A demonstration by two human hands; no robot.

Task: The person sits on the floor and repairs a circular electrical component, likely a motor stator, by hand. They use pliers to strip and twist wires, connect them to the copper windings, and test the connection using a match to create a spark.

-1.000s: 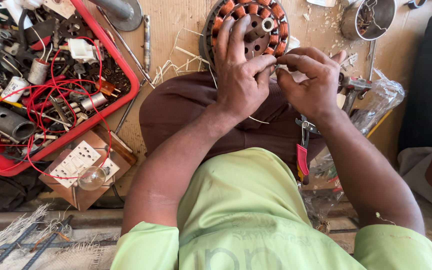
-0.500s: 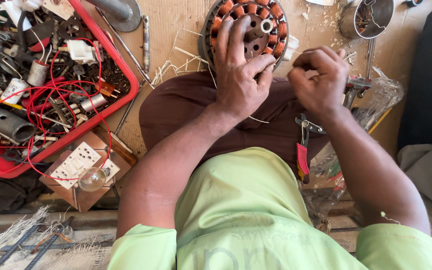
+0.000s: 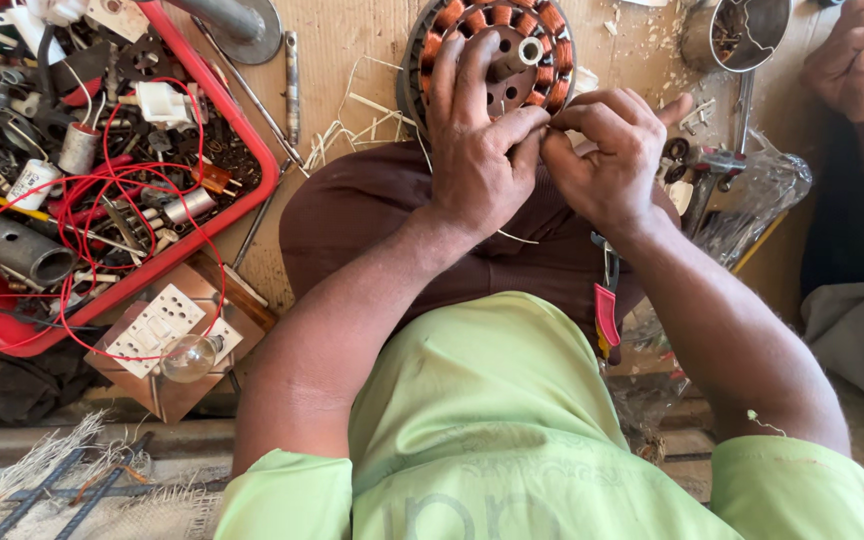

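Both forearms reaching forward, left hand spread flat, right hand curled, fingertips of both pinched together

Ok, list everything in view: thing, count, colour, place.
motor stator: one, copper coils, top centre on the lap
red tray: one, left, full of parts and red wires
switch board with bulb: one, brown and white, below the tray
metal cup: one, silver, top right
pliers: one, red handles, by the right arm
co-worker's hand: one, far right
left hand: on the stator
right hand: fingertips meeting the left's
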